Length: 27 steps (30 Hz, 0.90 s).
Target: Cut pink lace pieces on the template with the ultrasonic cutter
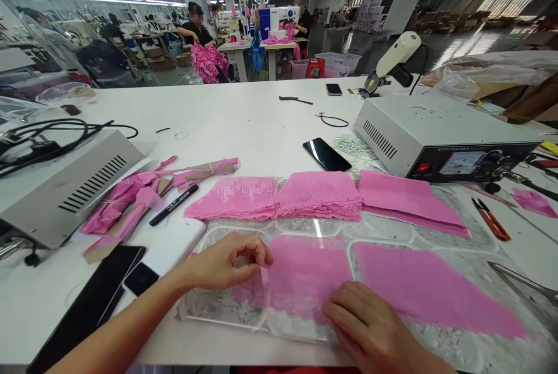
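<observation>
My left hand (235,261) pinches the left edge of a thin pink lace piece (309,263), near the centre of the view. Fingers bent, my right hand (366,319) rests on the lower right edge of that piece; what lies under its fingertips is hidden. Beneath is a clear plastic template (279,327) with rounded compartments. A larger smooth pink piece (418,281) lies flat in the compartment to the right. Behind them stand two stacks of pink lace (244,197), (318,194) and a folded stack of plain pink fabric (405,197).
Grey machine boxes stand at left (82,182) and right (449,130). Pink strips (126,200), a black marker (174,204) and phones (326,154) lie about the table. Orange-handled snips (492,223) and metal scissors (523,282) are at right. People work at machines beyond.
</observation>
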Motion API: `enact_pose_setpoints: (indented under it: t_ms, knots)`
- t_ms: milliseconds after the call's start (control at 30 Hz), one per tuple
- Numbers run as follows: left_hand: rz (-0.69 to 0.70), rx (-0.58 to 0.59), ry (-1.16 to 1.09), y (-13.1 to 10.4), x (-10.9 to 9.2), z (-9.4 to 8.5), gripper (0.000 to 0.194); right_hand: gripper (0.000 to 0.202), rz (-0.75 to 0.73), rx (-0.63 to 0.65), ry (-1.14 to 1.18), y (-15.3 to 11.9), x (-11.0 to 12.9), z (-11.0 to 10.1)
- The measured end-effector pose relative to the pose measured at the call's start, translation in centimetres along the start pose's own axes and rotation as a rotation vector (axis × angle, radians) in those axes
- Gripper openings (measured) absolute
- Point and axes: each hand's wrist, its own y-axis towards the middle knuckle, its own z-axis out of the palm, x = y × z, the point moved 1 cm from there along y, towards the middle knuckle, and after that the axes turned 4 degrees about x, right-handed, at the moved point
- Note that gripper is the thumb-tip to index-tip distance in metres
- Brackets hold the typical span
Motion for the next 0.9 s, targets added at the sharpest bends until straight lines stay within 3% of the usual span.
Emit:
enact_pose_setpoints:
  t_ms: [133,300,433,600,900]
  knots:
    - [-0.013,0.029,0.093,-0.8,0.3,-0.4,0.006,0.027,0.007,0.072,0.033,0.2,0.1,-0.1]
    - [-0.02,0.05,0.091,-0.8,1.0,-0.4,0.004,0.021,0.145,0.001,-0.048,-1.3,-2.0,-1.6]
    - [-0.006,0.043,0.068,-0.6,1.4,-0.4,0.003,0.019,0.199,0.043,-0.064,-2.2,-3.0,-2.6]
    - [-0.026,0.035,-0.004,-0.5,1.5,-0.4,0.003,0.016,0.204,0.119,-0.016,-2.1,-2.6,-2.2]
    - [-0.047,0.049,-0.038,-0.5,1.6,-0.2,0.003,0.017,0.211,0.109,-0.033,-1.8,-2.9,-1.5]
